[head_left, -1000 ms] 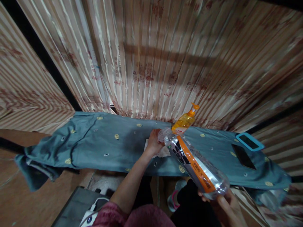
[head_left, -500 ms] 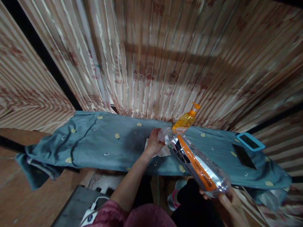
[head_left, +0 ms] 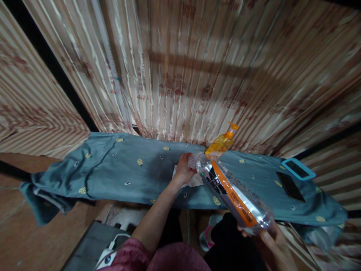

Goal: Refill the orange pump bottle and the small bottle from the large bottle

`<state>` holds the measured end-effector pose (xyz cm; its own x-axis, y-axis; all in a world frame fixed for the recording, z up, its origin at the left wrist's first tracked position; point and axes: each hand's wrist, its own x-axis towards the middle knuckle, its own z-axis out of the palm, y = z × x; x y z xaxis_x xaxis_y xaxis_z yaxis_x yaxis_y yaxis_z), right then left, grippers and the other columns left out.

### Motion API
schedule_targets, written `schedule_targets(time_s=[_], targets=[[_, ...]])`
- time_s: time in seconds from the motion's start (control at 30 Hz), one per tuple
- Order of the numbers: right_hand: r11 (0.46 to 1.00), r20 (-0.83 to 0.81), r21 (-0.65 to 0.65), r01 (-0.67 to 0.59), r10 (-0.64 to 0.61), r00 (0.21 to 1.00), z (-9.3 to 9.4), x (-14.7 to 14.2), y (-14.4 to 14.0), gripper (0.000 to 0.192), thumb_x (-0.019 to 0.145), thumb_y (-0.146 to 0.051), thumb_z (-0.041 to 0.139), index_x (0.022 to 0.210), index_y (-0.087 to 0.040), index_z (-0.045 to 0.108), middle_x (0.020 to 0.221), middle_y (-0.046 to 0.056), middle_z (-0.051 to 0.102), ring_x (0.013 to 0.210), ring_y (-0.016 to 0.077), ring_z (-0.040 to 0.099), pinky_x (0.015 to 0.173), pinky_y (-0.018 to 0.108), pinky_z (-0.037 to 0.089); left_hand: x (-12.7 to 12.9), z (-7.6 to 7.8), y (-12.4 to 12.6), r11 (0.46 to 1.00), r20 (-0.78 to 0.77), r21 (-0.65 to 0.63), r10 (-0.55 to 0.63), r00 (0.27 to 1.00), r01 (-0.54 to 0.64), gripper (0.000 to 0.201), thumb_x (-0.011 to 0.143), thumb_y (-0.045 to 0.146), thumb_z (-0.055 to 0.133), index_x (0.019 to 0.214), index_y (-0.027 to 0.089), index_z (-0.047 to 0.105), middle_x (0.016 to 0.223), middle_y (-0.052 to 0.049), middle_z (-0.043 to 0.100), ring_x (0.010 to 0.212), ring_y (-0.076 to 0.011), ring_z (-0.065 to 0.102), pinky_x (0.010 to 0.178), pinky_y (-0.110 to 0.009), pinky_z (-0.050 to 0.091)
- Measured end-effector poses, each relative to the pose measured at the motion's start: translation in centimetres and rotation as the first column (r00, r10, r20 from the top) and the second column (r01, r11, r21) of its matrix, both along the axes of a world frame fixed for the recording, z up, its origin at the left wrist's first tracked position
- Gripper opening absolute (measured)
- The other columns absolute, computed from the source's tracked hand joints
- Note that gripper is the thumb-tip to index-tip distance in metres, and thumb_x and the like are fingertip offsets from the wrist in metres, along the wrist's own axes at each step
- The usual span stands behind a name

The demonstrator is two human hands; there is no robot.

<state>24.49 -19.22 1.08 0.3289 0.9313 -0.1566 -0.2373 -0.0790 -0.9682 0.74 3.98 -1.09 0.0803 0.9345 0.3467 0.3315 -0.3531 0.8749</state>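
My right hand (head_left: 272,244) grips the base of a large clear plastic bottle (head_left: 234,195) with an orange and black label, tilted with its neck pointing away from me. My left hand (head_left: 184,168) is at the bottle's mouth, fingers closed around the cap end. Under the left hand a white tissue (head_left: 194,180) lies on a blue-grey patterned cloth (head_left: 121,169) that covers a narrow table. An orange pump bottle (head_left: 221,143) stands just behind the clear bottle's neck.
A phone in a blue case (head_left: 298,168) and a dark phone (head_left: 290,187) lie on the cloth at the right. Striped curtains (head_left: 180,67) hang behind the table. A grey box with a white cable (head_left: 113,248) sits below at my left.
The clear bottle's base has dipped slightly in my right hand. Both hands stay in the same grip.
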Motion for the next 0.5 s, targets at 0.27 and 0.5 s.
schedule_targets(time_s=[0.27, 0.5], targets=[[1.000, -0.009, 0.001, 0.008, -0.008, 1.000, -0.15, -0.05, 0.01, 0.077, 0.074, -0.046, 0.083, 0.142, -0.022, 0.053, 0.098, 0.010, 0.080, 0.069, 0.0237, 0.074, 0.068, 0.034, 0.060, -0.16, 0.18, -0.16, 1.000, -0.008, -0.012, -0.006, 1.000, 0.006, 0.049, 0.063, 0.015, 0.083, 0.108, 0.017, 0.063, 0.108, -0.008, 0.067, 0.108, -0.0284, 0.064, 0.096, -0.043, 0.052], [1.000, 0.034, -0.013, -0.001, 0.001, 0.999, 0.42, -0.66, -0.04, 0.085, 0.075, -0.048, 0.081, 0.148, -0.020, 0.047, 0.101, 0.012, 0.079, 0.070, 0.0253, 0.073, 0.070, 0.037, 0.059, -0.65, 0.21, -0.15, 0.999, -0.019, -0.012, -0.053, 0.998, 0.052, 0.040, 0.073, 0.017, 0.075, 0.112, 0.018, 0.063, 0.111, -0.009, 0.067, 0.111, -0.0290, 0.064, 0.099, -0.045, 0.051]])
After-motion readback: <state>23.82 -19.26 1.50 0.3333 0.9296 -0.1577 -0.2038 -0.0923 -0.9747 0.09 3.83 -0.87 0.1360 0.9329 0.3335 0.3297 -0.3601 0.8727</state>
